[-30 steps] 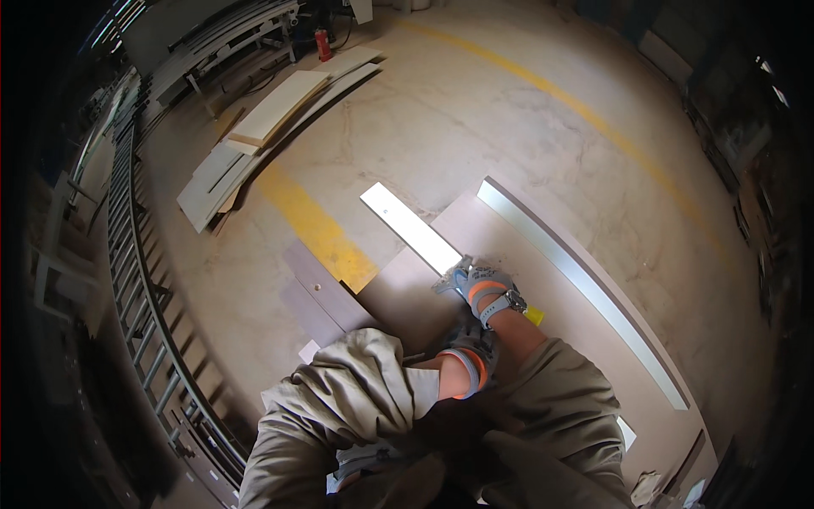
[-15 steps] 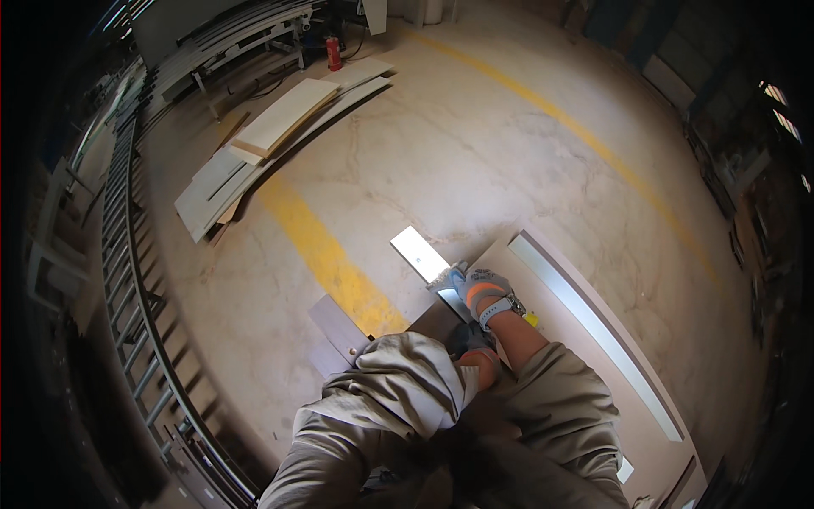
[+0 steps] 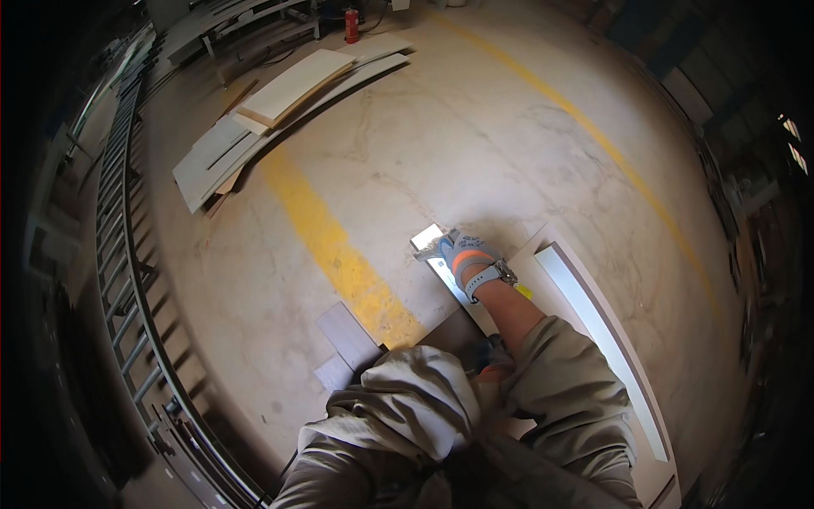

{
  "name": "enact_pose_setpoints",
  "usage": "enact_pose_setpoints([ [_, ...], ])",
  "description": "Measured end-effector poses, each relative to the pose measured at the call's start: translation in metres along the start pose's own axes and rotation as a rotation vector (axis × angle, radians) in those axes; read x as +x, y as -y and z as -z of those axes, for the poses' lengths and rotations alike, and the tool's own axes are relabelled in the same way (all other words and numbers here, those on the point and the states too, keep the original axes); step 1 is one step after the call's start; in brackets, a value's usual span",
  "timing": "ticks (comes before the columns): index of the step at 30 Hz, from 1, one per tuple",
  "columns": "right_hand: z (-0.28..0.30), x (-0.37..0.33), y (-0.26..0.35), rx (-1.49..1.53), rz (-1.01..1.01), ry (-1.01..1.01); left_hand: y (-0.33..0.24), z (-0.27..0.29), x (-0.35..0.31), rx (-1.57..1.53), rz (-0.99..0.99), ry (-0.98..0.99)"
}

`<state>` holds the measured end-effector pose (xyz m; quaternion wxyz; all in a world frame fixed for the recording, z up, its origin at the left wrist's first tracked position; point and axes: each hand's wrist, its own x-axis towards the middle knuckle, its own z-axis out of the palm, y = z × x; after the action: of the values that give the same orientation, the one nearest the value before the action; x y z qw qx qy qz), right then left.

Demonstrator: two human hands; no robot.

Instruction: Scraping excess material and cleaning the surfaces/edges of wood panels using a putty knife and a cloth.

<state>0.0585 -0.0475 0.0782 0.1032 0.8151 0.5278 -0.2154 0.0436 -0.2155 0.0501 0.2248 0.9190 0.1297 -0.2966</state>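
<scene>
My right hand [image 3: 465, 254], in a grey-blue glove with an orange cuff and a watch at the wrist, is closed on a crumpled grey rag [image 3: 431, 250]. The rag presses on a narrow board [image 3: 454, 284] with a shiny, pale top, close to its far end. My left hand [image 3: 493, 349], in a dark glove with an orange cuff, is lower down by the near part of that board. Shadow and my sleeve hide most of its fingers. A brown panel [image 3: 454, 332] lies beside the board, partly covered by my left sleeve.
At right lies a long panel [image 3: 551, 233] with a raised, light-topped strip [image 3: 593, 335]. Small grey-brown boards [image 3: 348, 332] lie left of my sleeve. Farther off are stacked boards [image 3: 297, 85], a red fire extinguisher [image 3: 351, 25] and, along the left, a roller conveyor [image 3: 127, 288].
My right hand has slid the rag away from me, to the far end of the narrow board. My left hand stays near the board's close part. The whole view has shifted slightly.
</scene>
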Motion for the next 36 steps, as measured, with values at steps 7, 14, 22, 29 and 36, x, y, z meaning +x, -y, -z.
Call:
enact_pose_setpoints([
  [7,-0.009,0.017,0.020,0.132,-0.032,-0.088,-0.001,-0.002,0.003,0.022,0.029,-0.004],
  [14,0.034,-0.088,-0.126,0.721,-0.107,-0.032,0.005,0.007,-0.003,0.113,0.064,-0.032],
  [22,-0.040,-0.415,-0.324,1.326,-0.770,-0.588,-0.023,0.040,0.007,0.029,0.349,-0.205],
  [29,-0.172,-0.676,-0.292,1.515,-1.408,-1.265,-0.056,0.023,0.022,0.485,-0.074,-0.365],
  [36,-0.256,-0.724,-0.252,1.863,-1.497,-1.368,-0.073,0.033,0.027,0.538,-0.287,-0.209],
])
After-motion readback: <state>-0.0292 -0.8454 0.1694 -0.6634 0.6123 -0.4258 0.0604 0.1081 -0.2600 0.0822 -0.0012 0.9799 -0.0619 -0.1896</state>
